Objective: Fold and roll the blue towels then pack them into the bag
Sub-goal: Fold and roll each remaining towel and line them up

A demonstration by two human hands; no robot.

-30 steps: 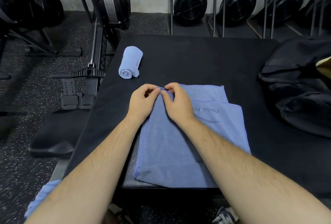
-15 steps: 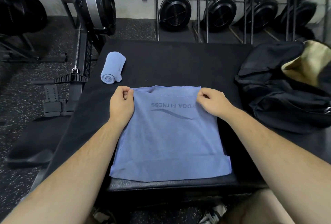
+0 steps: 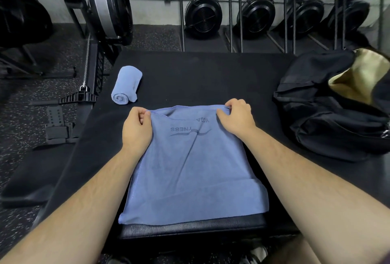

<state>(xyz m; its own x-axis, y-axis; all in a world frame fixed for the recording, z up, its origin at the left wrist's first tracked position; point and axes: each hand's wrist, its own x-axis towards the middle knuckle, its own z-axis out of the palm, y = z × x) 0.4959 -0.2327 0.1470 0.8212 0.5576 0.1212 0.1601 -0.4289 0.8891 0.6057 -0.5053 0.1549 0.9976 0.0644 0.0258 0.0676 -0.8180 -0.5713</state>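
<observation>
Flat blue microfibre towel (image 3: 194, 171): laid on the near part of the black padded worktop (image 3: 211, 78), its near edge at the worktop's front edge. Dark lettering is seen upside down near the far edge, partly covered by a turned-over fold; a diagonal crease runs down the middle. The far edge is lifted slightly at both corners.

Left hand (image 3: 137, 128): placed at the far left corner of the flat towel; the corner is pinched between thumb and curled fingers (image 3: 144, 116).

Right hand (image 3: 237, 117): placed at the far right corner; the fabric is gripped by curled fingers, with the edge bunched beneath them.

Rolled blue towel (image 3: 126, 85): set on the worktop's left side, beyond the left hand and apart from the flat towel, its spiral end turned toward the viewer.

Black fabric duffel bag (image 3: 329, 116): set on the worktop's right side, well apart from the flat towel; its mouth is open at the upper right, where a tan lining (image 3: 363, 74) is exposed.

Black rowing machine (image 3: 101, 21): stood on the speckled rubber floor to the left of the worktop.
</observation>
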